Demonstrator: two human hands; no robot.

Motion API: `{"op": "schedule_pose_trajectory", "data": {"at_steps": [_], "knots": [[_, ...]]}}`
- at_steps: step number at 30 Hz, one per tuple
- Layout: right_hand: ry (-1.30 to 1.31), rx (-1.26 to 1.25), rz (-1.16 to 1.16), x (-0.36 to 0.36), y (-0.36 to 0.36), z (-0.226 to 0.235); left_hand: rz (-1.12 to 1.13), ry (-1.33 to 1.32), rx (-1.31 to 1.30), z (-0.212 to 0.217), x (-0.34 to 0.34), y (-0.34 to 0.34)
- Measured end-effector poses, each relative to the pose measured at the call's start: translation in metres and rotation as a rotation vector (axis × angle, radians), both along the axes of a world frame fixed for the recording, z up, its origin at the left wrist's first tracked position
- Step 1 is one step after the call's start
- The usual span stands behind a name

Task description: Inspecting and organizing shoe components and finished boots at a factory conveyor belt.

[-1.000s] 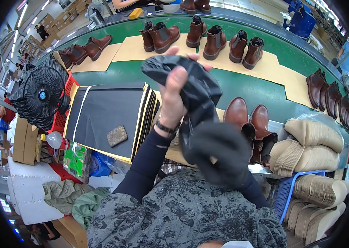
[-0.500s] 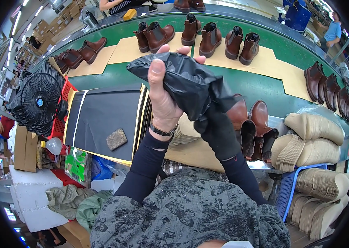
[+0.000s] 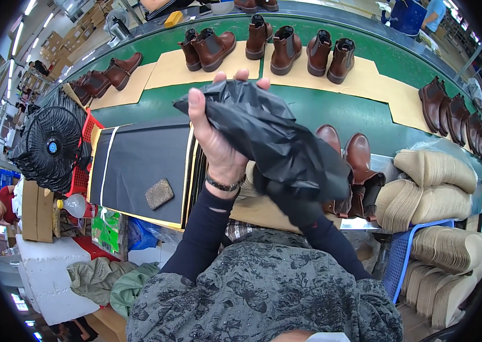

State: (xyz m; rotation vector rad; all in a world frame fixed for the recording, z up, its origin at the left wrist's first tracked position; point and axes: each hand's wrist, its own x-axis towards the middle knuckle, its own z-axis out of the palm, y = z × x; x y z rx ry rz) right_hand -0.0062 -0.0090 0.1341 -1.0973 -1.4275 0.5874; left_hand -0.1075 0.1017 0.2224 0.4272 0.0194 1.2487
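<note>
A crumpled piece of thin black plastic (image 3: 275, 131) is stretched between my hands above the work surface. My bare left hand (image 3: 218, 142) is closed on its upper left part, thumb on the near side and fingertips showing over the far edge. At the lower right end of the plastic is my right hand (image 3: 289, 202), in a black glove. Its fingers are covered by the plastic and blurred, so their grip does not show. Two brown leather boots (image 3: 358, 157) lie just right of the plastic, partly hidden behind it.
A green bench (image 3: 195, 91) carries several brown boots (image 3: 286, 51) on tan card. A stack of black sheets (image 3: 144, 165) with a small rough block (image 3: 159, 194) lies left. Beige insoles (image 3: 435, 171) are piled right, above a blue basket (image 3: 395, 268). A black fan (image 3: 53, 147) stands far left.
My left hand has shifted slightly left and down. The plastic has spread out to the lower right, over my gloved right hand and part of the nearest boots.
</note>
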Motion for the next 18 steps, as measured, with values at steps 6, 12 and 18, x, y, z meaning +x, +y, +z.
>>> {"op": "schedule_pose_trajectory", "data": {"at_steps": [6,12,18], "knots": [[0.564,-0.214,0.055,0.025,0.015,0.031,-0.030,0.123,0.276,-0.011,0.008,-0.015],[0.528,-0.218,0.008,0.035,0.000,0.067,-0.046,0.283,0.415,-0.020,0.011,-0.024],[0.629,-0.222,-0.070,0.023,0.000,0.081,0.077,0.370,0.588,-0.035,0.024,-0.032]]}}
